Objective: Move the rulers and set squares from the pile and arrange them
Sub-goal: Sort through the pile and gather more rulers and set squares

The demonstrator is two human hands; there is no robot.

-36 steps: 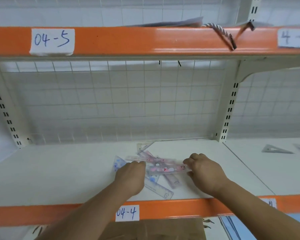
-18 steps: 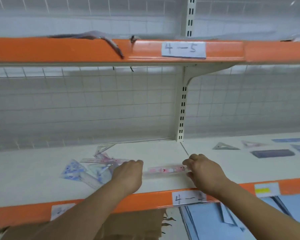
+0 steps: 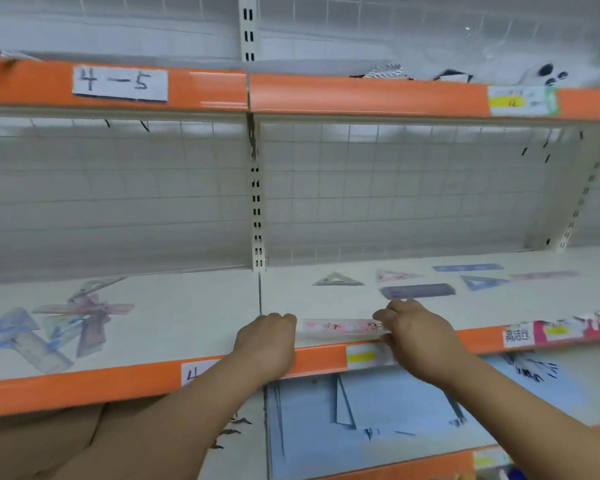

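Observation:
A clear ruler with pink print [image 3: 340,328] is held level between my hands, just above the front of the right-hand shelf section [image 3: 326,303]. My left hand [image 3: 269,341] grips its left end and my right hand [image 3: 418,332] pinches its right end. The pile of rulers and set squares [image 3: 73,317] lies on the left shelf section, well left of my hands. Behind my right hand, laid-out pieces sit in rows: a grey set square [image 3: 336,279], a pink set square [image 3: 394,275], a dark ruler [image 3: 418,291], a blue set square [image 3: 482,282], a blue ruler [image 3: 468,267] and a pale pink ruler [image 3: 544,275].
An upright post [image 3: 257,216] and a seam divide the two shelf sections. An orange front rail [image 3: 319,358] with labels runs under my hands. An upper orange shelf [image 3: 361,95] hangs overhead. Blue sheets [image 3: 378,403] lie on the lower shelf.
Both hands carried the pink-printed ruler rightward out of the pile, across the seam, to the right shelf section. The view panned right with them.

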